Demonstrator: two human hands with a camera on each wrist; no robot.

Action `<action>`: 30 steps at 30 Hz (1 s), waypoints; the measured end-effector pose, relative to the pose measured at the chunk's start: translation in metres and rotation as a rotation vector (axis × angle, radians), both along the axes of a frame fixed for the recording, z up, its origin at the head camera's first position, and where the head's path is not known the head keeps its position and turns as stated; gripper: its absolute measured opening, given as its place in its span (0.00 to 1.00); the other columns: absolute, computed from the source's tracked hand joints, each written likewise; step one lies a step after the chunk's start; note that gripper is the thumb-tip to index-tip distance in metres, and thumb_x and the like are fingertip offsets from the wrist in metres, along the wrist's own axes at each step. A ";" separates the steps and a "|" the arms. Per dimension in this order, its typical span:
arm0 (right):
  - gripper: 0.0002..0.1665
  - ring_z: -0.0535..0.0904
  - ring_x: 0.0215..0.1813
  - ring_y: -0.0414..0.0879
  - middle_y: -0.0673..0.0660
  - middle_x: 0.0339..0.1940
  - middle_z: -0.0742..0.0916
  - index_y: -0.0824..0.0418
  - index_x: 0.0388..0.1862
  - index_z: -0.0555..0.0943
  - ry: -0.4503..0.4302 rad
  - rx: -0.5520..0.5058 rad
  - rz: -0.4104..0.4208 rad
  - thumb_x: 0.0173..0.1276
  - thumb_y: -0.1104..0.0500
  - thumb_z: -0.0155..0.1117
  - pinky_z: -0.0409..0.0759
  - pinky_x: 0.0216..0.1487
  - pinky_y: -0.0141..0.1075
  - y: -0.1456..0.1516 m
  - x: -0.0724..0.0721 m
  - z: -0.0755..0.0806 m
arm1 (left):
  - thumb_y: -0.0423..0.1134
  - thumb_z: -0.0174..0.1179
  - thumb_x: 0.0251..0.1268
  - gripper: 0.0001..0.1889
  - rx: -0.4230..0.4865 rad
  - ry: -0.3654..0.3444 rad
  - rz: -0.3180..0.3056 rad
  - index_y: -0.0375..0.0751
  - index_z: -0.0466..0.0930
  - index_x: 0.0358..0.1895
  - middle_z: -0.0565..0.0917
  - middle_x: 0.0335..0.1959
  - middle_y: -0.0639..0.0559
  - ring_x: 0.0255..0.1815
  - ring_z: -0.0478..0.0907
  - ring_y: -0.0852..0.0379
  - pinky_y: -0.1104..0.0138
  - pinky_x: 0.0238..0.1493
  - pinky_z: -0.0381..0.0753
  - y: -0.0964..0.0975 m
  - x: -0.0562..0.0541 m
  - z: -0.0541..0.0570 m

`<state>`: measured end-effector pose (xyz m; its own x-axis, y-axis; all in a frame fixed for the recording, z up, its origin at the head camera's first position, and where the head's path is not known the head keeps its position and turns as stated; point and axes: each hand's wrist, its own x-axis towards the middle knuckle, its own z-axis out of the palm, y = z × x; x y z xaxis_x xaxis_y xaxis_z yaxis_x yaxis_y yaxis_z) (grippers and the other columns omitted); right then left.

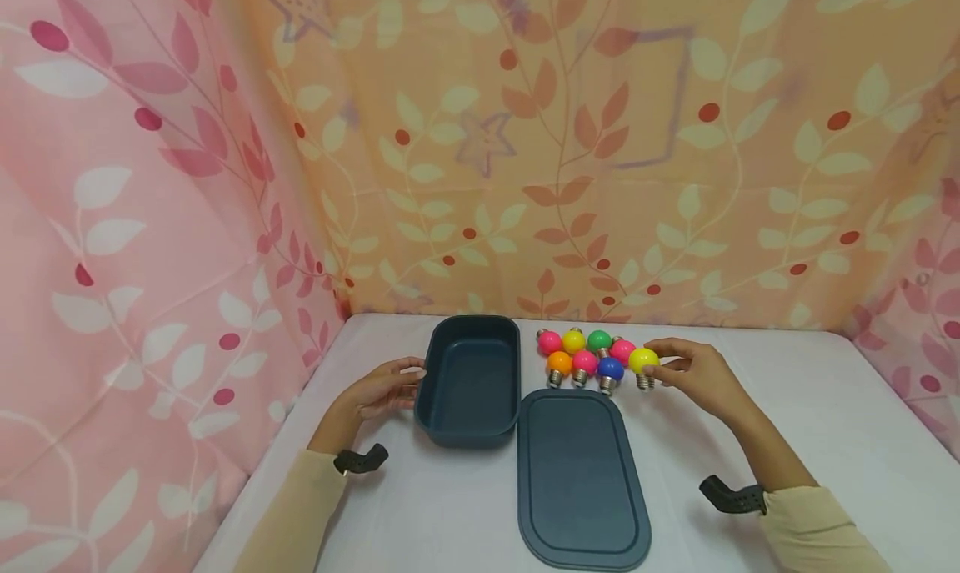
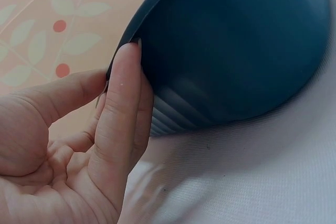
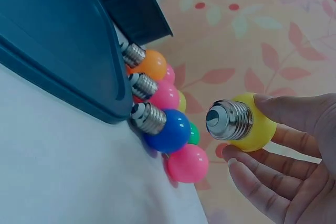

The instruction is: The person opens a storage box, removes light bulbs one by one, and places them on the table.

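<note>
At its left side, a dark blue-grey rectangular box (image 1: 468,435) is pinched at the rim by my left hand (image 1: 385,388); the thumb tip is hidden behind the rim in the left wrist view. My right hand (image 1: 697,374) holds a yellow light bulb (image 3: 258,124) between thumb and fingers, its metal screw base bare and pointing away from the palm. Beside it lie several more bulbs in two rough rows, among them a blue bulb (image 1: 611,368), an orange bulb (image 1: 559,363), a green bulb (image 1: 599,340) and pink ones such as this pink bulb (image 3: 188,163).
A flat lid (image 1: 583,481) of the same dark colour lies in front of the bulbs, close to the box's right side. Everything stands on a white-covered table (image 1: 420,506). Patterned curtains (image 1: 555,139) hang behind the table and at both sides.
</note>
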<state>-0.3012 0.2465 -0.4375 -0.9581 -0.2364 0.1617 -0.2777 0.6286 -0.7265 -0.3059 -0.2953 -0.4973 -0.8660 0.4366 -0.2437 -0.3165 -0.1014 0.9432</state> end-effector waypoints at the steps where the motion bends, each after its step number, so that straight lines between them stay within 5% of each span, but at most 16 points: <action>1: 0.32 0.86 0.48 0.58 0.67 0.56 0.85 0.64 0.64 0.79 -0.004 -0.001 -0.004 0.68 0.47 0.72 0.86 0.41 0.33 0.002 0.000 0.000 | 0.28 0.46 0.81 0.09 0.003 -0.002 0.000 0.42 0.70 0.56 0.82 0.33 0.53 0.31 0.83 0.61 0.68 0.33 0.88 0.000 0.000 0.000; 9: 0.33 0.86 0.49 0.59 0.68 0.57 0.85 0.64 0.64 0.79 -0.052 -0.033 -0.036 0.68 0.46 0.72 0.88 0.45 0.38 0.005 -0.008 -0.012 | 0.28 0.47 0.80 0.09 -0.003 -0.010 0.018 0.40 0.69 0.57 0.83 0.33 0.52 0.32 0.83 0.60 0.68 0.33 0.88 0.002 0.000 0.001; 17: 0.33 0.85 0.51 0.60 0.68 0.59 0.83 0.64 0.64 0.79 -0.069 -0.034 -0.116 0.69 0.46 0.71 0.86 0.42 0.33 0.002 -0.013 -0.029 | 0.29 0.48 0.80 0.10 -0.015 -0.008 0.018 0.39 0.69 0.58 0.84 0.34 0.52 0.32 0.84 0.60 0.67 0.34 0.88 0.001 0.000 0.001; 30: 0.33 0.85 0.51 0.59 0.69 0.60 0.83 0.66 0.65 0.78 -0.119 -0.067 -0.121 0.68 0.47 0.71 0.85 0.43 0.32 0.002 -0.019 -0.047 | 0.27 0.46 0.81 0.09 0.013 -0.016 0.001 0.39 0.69 0.56 0.83 0.33 0.52 0.32 0.84 0.60 0.67 0.33 0.88 0.002 0.001 0.002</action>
